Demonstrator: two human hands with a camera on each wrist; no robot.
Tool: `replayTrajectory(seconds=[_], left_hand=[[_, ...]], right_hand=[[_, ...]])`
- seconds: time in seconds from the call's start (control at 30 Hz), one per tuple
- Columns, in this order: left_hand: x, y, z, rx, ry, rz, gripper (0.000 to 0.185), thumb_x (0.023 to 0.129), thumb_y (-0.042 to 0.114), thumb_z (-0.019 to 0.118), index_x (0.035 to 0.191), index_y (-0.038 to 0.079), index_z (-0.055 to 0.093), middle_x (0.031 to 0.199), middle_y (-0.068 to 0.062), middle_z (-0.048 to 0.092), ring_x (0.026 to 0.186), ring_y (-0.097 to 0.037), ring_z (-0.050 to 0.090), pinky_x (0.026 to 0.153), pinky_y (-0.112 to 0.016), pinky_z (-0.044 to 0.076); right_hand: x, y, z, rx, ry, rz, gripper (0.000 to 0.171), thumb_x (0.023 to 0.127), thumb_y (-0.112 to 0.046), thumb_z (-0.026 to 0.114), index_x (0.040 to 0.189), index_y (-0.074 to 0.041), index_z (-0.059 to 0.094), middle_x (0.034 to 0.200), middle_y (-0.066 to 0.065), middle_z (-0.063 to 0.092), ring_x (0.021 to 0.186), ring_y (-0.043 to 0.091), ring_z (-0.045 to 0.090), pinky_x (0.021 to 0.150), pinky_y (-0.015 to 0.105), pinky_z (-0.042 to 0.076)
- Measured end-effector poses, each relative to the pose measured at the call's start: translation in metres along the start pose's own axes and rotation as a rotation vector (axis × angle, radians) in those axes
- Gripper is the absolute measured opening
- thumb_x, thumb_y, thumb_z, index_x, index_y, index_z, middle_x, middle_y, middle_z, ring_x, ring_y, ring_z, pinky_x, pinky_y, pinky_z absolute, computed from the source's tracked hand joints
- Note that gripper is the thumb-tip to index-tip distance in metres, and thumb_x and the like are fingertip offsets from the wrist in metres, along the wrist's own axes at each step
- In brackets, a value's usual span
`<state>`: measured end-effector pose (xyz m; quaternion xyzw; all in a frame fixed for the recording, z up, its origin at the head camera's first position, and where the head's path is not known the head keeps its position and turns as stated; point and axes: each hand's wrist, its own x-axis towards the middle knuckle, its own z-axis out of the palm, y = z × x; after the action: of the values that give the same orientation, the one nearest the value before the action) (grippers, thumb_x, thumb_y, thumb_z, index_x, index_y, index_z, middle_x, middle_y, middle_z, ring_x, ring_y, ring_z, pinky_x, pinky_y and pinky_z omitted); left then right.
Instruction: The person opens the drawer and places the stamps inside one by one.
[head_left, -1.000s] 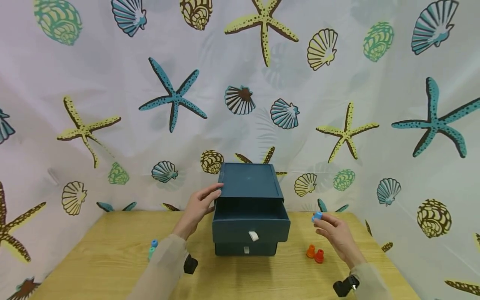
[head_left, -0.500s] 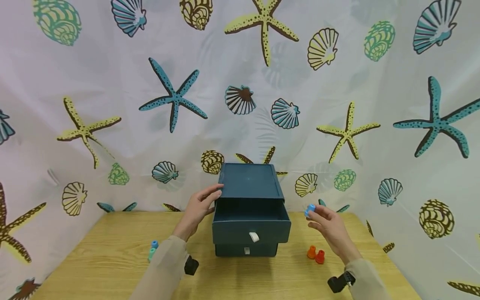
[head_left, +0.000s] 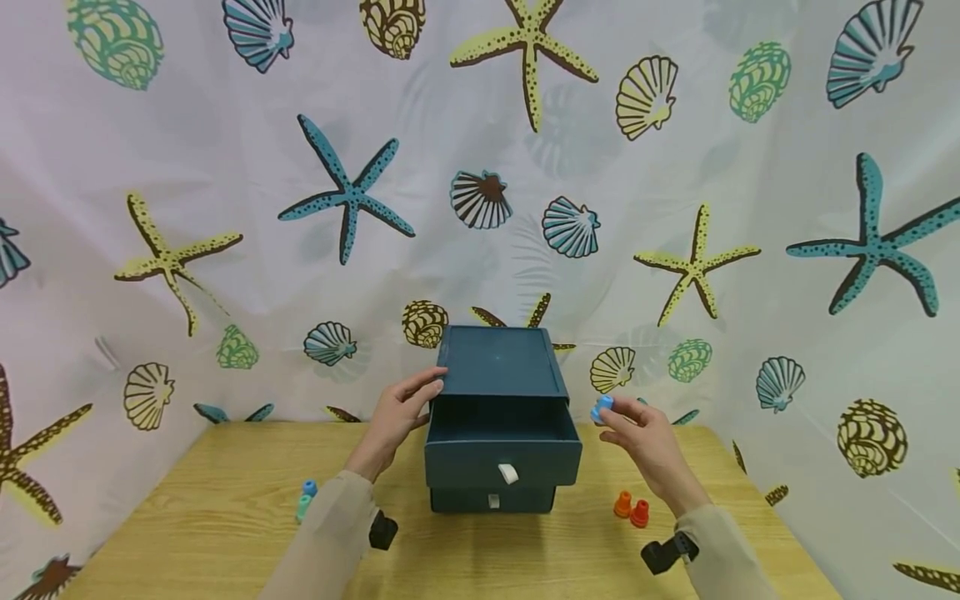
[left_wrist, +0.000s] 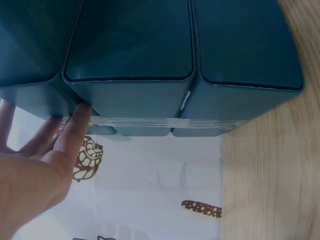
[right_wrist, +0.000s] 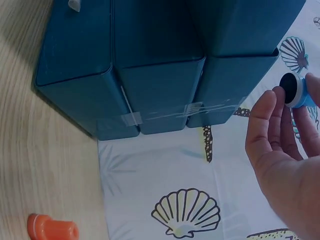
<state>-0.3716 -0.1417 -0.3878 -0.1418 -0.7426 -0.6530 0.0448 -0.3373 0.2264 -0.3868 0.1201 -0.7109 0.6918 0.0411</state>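
Note:
A dark teal drawer cabinet (head_left: 495, 358) stands mid-table, its top drawer (head_left: 472, 467) pulled out. The part of the drawer's inside that shows is dark, with nothing visible in it. My left hand (head_left: 392, 423) rests at the cabinet's upper left side; in the left wrist view its fingertips (left_wrist: 80, 112) touch the side wall. To the right of the cabinet, my right hand (head_left: 647, 446) pinches a small blue stamp (head_left: 602, 408) in the air, apart from the drawer. In the right wrist view the stamp (right_wrist: 300, 92) shows a dark round face and white rim.
An orange stamp (head_left: 622, 503) and a red stamp (head_left: 640, 514) stand on the wooden table (head_left: 225, 500) at right. At left are a blue piece (head_left: 309, 487) and a mint-green piece (head_left: 303, 506), partly behind the left sleeve. A patterned curtain (head_left: 465, 275) hangs behind.
My right hand has moved left and slightly up, bringing the blue stamp closer to the cabinet. The left hand and the drawer have stayed put.

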Motion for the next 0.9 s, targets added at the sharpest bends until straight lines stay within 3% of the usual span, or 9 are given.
replayTrajectory(seconds=[0.73, 0.9], left_hand=[[-0.001, 0.0, -0.001, -0.008, 0.012, -0.008, 0.051, 0.094, 0.053, 0.059, 0.138, 0.028, 0.056, 0.152, 0.0, 0.044, 0.142, -0.027, 0.038, 0.109, -0.057, 0.039], [-0.001, 0.001, 0.0, -0.011, 0.011, -0.005, 0.051, 0.093, 0.054, 0.06, 0.138, 0.029, 0.057, 0.152, 0.001, 0.044, 0.142, -0.026, 0.037, 0.109, -0.057, 0.039]], right_hand=[[0.006, -0.027, 0.027, 0.049, -0.033, -0.075, 0.028, 0.093, -0.018, 0.069, 0.117, -0.003, 0.066, 0.102, -0.004, 0.066, 0.09, 0.013, 0.061, 0.081, 0.024, 0.057], [0.007, -0.029, 0.031, 0.029, -0.033, -0.073, 0.036, 0.093, -0.016, 0.069, 0.122, 0.004, 0.062, 0.101, -0.004, 0.066, 0.09, 0.013, 0.062, 0.08, 0.024, 0.056]])
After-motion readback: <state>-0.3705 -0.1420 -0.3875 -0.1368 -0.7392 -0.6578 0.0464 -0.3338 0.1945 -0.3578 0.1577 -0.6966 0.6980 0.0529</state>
